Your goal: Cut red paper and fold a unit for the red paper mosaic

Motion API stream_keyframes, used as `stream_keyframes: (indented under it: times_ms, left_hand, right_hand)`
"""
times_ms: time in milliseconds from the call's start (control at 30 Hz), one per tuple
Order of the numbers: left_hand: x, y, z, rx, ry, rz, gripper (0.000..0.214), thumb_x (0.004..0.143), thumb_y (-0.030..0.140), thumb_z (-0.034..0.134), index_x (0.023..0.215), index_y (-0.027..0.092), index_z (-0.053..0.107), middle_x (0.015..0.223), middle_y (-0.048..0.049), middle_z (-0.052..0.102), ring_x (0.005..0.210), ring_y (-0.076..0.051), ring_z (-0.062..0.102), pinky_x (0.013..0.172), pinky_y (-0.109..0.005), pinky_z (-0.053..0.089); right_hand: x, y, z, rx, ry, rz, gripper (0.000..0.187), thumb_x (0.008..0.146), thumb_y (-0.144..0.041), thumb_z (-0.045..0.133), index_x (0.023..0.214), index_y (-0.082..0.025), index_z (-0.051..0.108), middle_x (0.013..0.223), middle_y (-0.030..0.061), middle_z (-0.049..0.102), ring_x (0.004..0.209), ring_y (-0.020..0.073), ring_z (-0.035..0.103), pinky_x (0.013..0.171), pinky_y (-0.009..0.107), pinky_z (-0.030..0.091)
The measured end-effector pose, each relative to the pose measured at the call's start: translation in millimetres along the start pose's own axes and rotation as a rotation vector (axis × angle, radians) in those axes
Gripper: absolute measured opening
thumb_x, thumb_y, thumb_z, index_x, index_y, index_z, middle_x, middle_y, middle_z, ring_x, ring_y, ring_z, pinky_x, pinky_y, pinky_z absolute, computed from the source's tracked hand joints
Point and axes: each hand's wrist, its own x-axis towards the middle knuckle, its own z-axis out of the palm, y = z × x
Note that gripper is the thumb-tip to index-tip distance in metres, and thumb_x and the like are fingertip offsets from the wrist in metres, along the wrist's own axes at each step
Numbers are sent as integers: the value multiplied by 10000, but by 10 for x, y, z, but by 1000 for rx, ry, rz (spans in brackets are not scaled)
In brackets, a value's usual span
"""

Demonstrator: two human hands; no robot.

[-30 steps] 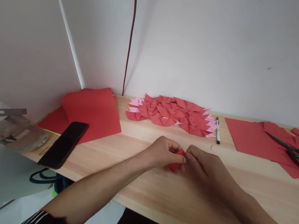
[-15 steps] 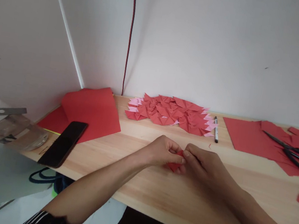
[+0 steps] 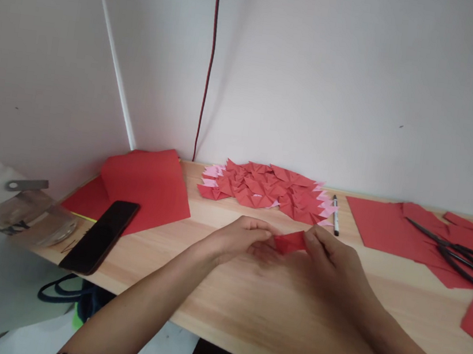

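Observation:
A small folded red paper piece [image 3: 290, 242] is held just above the wooden table [image 3: 246, 300] between both hands. My left hand [image 3: 241, 238] pinches its left end. My right hand [image 3: 334, 259] pinches its right end. Behind them, against the wall, lies a pile of several folded red and pink paper pieces [image 3: 267, 188].
A black and white pen [image 3: 335, 215] lies right of the pile. Red paper sheets [image 3: 387, 226] with black scissors [image 3: 457, 255] are at the right. Another red sheet [image 3: 139, 184] and a black phone [image 3: 101, 236] lie at the left, near the table's left edge.
The hands have lifted the red piece off the table and drawn apart, so more of it shows between the fingertips. The camera has tilted slightly.

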Motion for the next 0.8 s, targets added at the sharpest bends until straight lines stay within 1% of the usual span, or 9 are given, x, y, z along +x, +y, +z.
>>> stream_keyframes:
  times_ms: [67,100,167,300,433,533,600,700,800]
  left_hand:
    - [2,3,-15,-61,-33,8,348,712,239,705,1030,105,659,1033,-161,689,894,-223,681,766,-318,522]
    - [2,-1,-20,-63,-54,20,384,701,218,716,1064,109,652,1088,-170,672,941,-230,671,802,-328,517]
    - [2,-23,-24,-27,-81,55,438,715,244,723,1122,110,638,1151,-186,644,997,-239,653,834,-336,509]
    - [-2,-56,-15,83,-55,114,445,734,363,716,1084,94,662,1057,-178,685,945,-226,670,823,-314,509]
    - [-20,-12,6,180,-8,146,432,741,404,702,1048,101,672,973,-149,711,883,-208,685,768,-281,513]
    - [-21,15,28,260,26,191,364,772,377,666,1011,102,682,945,-135,717,862,-195,685,731,-262,510]
    - [-12,12,47,310,59,216,306,793,337,638,986,105,689,930,-125,719,842,-183,684,717,-249,503]
    - [3,-12,84,372,91,229,254,807,281,608,973,109,693,903,-110,720,820,-170,679,714,-241,492]
    - [3,-34,127,436,112,243,244,819,275,587,962,107,691,862,-100,717,810,-167,671,712,-240,488]
  right_hand:
    - [10,21,4,-15,60,50,326,931,-406,369,658,-227,381,568,-37,443,541,135,437,507,244,330]
    - [11,29,10,-14,81,69,337,930,-417,371,652,-227,374,560,-40,434,534,132,429,504,243,325]
    - [4,32,29,12,92,88,358,935,-436,364,645,-227,363,557,-44,423,531,129,421,508,242,326]
    - [-27,-8,60,92,48,45,369,946,-448,348,651,-226,369,582,-39,433,545,129,428,519,245,340]
    - [-47,-49,18,132,-28,-18,348,951,-431,344,684,-222,419,613,-30,472,563,130,455,521,245,352]
    - [-50,-59,-38,146,-41,-60,280,949,-417,350,823,-223,508,709,-5,551,609,140,496,524,246,375]
    - [-47,-62,-60,140,-32,-73,253,937,-416,378,891,-222,534,766,14,587,627,144,516,525,249,389]
    - [-40,-64,-59,111,-34,-75,221,911,-406,444,856,-220,549,764,15,606,621,139,523,532,251,394]
    - [-38,-54,-41,102,-40,-60,222,910,-390,452,805,-221,550,727,1,597,626,138,522,533,249,386]
